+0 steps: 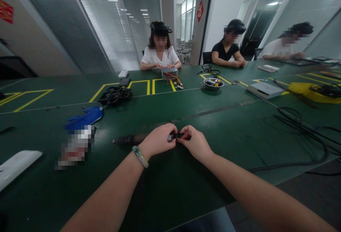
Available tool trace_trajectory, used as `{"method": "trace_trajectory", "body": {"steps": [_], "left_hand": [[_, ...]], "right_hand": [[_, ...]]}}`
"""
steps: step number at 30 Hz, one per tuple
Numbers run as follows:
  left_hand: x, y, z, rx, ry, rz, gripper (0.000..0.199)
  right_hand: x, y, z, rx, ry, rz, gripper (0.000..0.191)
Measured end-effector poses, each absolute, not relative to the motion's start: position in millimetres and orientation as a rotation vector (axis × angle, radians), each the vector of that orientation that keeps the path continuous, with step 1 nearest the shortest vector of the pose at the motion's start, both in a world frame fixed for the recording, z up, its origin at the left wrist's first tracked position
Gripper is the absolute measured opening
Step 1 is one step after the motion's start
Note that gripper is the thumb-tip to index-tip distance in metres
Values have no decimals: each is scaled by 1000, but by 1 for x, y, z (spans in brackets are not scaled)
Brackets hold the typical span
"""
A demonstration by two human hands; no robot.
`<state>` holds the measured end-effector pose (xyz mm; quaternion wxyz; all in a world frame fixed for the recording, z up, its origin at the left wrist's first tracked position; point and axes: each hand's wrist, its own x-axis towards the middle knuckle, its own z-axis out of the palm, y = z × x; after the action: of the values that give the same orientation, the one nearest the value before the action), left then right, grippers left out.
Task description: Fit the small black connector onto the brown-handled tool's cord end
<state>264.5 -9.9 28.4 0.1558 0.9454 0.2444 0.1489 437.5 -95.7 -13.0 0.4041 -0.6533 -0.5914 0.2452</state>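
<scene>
Near the middle of the green table, my left hand [160, 139] and my right hand [195, 142] meet around a small black part [173, 137] with a pale marking. The left fingers are wrapped round one side of it. On its other end my right thumb and fingertips pinch. What kind of part it is I cannot make out. Just behind my left wrist lies a dark cylindrical power screwdriver [130, 139], its tip pointing left and its far end hidden by that hand. A greenish bangle circles the left wrist.
Left lie a blue glove [86, 117], a blurred-out packet [77, 146] and a white casing [18, 166]. Black frames [115, 95] sit beyond. A metal bowl [214, 84], wired power supply [169, 72], flat grey box [265, 90] and black cables [306, 129] lie across and right. Several co-workers sit opposite.
</scene>
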Motion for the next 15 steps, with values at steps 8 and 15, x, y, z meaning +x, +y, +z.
{"method": "trace_trajectory", "body": {"steps": [8, 15], "left_hand": [[254, -13, 24, 2531, 669, 545, 58], [234, -18, 36, 2605, 813, 656, 42]], "right_hand": [[437, -87, -9, -1781, -1846, 362, 40], [436, -89, -2, -1799, -1863, 360, 32]]}}
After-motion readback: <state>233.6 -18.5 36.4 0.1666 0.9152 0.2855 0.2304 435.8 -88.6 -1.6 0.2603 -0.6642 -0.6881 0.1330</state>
